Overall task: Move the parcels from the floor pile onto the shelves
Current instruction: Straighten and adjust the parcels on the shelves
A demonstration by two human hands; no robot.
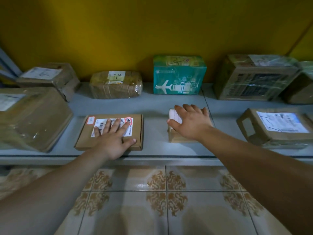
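A flat brown cardboard parcel (84,138) and a small brown box (176,135) were held on the grey shelf (155,129), mid-frame, by the spread left hand (113,143) and right hand (191,122). Placing was judged done; release was needed.

Grey shelf (155,103); parcels (179,77) atop.

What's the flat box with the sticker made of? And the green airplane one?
The flat box looks like plain brown cardboard, matte, with folded edges and a white paper label on top. The green airplane box is probably printed cardboard wrapped in clear plastic film: it shines and wrinkles near the top.
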